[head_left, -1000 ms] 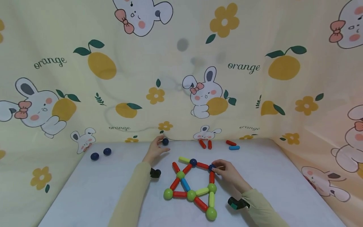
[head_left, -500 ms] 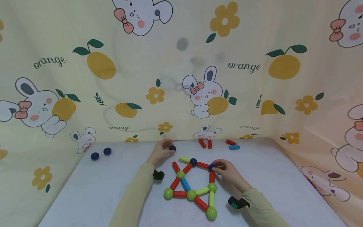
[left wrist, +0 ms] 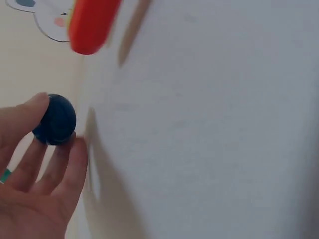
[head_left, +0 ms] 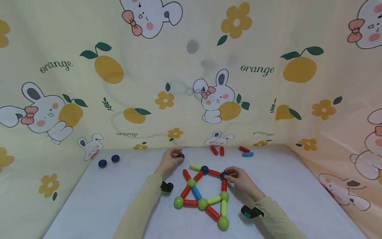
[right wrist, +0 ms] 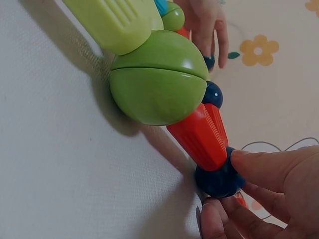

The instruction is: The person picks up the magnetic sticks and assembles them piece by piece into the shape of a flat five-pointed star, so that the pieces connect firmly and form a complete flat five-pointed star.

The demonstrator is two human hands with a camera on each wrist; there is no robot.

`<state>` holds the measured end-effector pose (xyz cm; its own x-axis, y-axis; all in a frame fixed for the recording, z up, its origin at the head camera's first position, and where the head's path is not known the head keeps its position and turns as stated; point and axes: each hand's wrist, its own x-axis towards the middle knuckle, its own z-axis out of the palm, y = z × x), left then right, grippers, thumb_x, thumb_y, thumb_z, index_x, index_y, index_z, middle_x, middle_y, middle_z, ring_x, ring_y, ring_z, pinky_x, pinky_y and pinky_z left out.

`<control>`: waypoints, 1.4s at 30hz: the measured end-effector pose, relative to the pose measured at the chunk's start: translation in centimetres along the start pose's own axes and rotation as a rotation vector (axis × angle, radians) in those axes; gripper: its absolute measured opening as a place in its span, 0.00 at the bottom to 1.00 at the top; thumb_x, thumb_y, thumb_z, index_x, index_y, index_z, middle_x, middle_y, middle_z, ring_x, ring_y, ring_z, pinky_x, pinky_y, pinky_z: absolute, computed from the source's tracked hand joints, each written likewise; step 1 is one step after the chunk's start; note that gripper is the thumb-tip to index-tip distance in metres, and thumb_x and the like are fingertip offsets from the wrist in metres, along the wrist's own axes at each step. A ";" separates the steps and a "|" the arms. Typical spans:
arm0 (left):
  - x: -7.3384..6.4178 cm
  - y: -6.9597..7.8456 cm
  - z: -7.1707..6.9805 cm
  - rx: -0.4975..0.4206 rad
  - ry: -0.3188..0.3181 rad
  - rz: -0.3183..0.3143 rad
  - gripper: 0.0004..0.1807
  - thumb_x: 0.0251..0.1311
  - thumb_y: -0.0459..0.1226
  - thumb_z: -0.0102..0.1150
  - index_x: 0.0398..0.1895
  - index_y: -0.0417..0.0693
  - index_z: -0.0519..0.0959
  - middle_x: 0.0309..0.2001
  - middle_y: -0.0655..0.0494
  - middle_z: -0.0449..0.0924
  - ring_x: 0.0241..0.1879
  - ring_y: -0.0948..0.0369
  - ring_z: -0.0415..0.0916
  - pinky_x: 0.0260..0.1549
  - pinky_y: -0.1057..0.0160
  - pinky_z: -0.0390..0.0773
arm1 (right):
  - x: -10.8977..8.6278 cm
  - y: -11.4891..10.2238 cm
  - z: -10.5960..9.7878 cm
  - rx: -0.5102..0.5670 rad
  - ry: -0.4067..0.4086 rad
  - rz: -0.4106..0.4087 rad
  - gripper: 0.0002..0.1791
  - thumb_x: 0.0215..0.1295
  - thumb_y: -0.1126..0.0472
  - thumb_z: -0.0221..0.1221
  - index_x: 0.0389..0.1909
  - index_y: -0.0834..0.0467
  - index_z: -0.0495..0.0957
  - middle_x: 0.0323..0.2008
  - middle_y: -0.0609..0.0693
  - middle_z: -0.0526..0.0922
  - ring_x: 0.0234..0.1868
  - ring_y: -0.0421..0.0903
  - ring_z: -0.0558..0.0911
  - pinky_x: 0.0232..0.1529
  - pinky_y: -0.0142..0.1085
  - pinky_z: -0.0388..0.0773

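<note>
My left hand [head_left: 168, 162] pinches a dark blue ball [left wrist: 60, 119] between thumb and fingertips, beyond the far left end of a flat frame of balls and sticks. With thumb and fingers, my right hand [head_left: 243, 182] grips another dark blue ball [right wrist: 215, 180] at the frame's far right corner. Two red sticks join that ball; one red stick [right wrist: 199, 137] leads to a green ball [right wrist: 158, 79]. At the frame's top, a third dark blue ball [head_left: 204, 169] carries a yellow-green stick [head_left: 195, 167] with a free end. A red stick [head_left: 186, 174] also sticks out freely nearby.
Two loose dark blue balls [head_left: 115, 158] lie at the back left of the white table [head_left: 119, 196]. Several red sticks [head_left: 214, 150] and one blue stick [head_left: 247, 154] lie along the back edge. A printed curtain [head_left: 185, 109] hangs behind the table.
My left hand has closed its fingers on the dark blue ball and brought it right and slightly nearer the frame. The right hand keeps its grip on the corner ball.
</note>
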<state>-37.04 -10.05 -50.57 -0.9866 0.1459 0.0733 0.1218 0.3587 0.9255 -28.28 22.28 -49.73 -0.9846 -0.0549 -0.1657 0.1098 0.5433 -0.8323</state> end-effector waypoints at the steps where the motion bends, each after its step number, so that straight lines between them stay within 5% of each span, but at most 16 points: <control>1: 0.0 0.1 -0.1 -0.006 0.012 0.002 0.22 0.60 0.32 0.63 0.58 0.43 0.74 0.52 0.51 0.76 0.51 0.53 0.73 0.52 0.56 0.75 | 0.0 0.0 0.0 -0.001 0.002 0.001 0.15 0.65 0.61 0.61 0.52 0.57 0.77 0.47 0.52 0.79 0.45 0.49 0.76 0.45 0.42 0.78; 5: -0.5 0.3 -0.4 -0.080 0.020 -0.029 0.21 0.62 0.32 0.60 0.58 0.38 0.74 0.52 0.46 0.76 0.49 0.52 0.75 0.48 0.59 0.78 | 0.0 -0.1 -0.1 -0.004 0.001 0.003 0.16 0.65 0.61 0.61 0.53 0.58 0.77 0.47 0.52 0.79 0.45 0.49 0.76 0.45 0.42 0.78; 10: -1.8 0.5 -0.6 -0.195 -0.044 -0.108 0.18 0.64 0.31 0.57 0.56 0.32 0.74 0.50 0.41 0.76 0.44 0.52 0.78 0.42 0.60 0.81 | 0.1 0.0 0.0 -0.005 0.001 0.000 0.16 0.65 0.61 0.61 0.53 0.58 0.77 0.47 0.52 0.79 0.45 0.49 0.76 0.46 0.42 0.78; 18: -2.9 1.0 -0.2 -0.160 -0.103 -0.129 0.16 0.66 0.35 0.57 0.53 0.34 0.77 0.48 0.41 0.78 0.40 0.54 0.80 0.39 0.60 0.82 | 0.2 0.2 0.2 -0.012 0.011 -0.003 0.16 0.65 0.62 0.61 0.52 0.58 0.77 0.46 0.52 0.79 0.45 0.49 0.76 0.46 0.43 0.77; 28: -3.8 2.1 0.0 -0.202 -0.127 -0.250 0.17 0.66 0.36 0.57 0.53 0.34 0.76 0.47 0.40 0.77 0.36 0.55 0.81 0.37 0.60 0.83 | -0.2 -0.2 0.1 -0.017 0.005 -0.007 0.16 0.65 0.62 0.60 0.53 0.59 0.76 0.47 0.53 0.79 0.45 0.50 0.76 0.48 0.43 0.77; 42: -4.2 1.7 0.4 -0.250 -0.103 -0.311 0.19 0.66 0.38 0.56 0.54 0.33 0.73 0.43 0.41 0.78 0.34 0.54 0.82 0.37 0.59 0.83 | -0.2 -0.9 -0.7 -0.017 -0.062 -0.023 0.16 0.66 0.60 0.59 0.52 0.62 0.76 0.45 0.54 0.79 0.43 0.50 0.76 0.42 0.40 0.78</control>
<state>-32.61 -9.72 -49.43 -0.9545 0.1619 -0.2503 -0.2234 0.1673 0.9603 -28.25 22.36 -48.58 -0.9766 -0.1193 -0.1792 0.0840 0.5554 -0.8273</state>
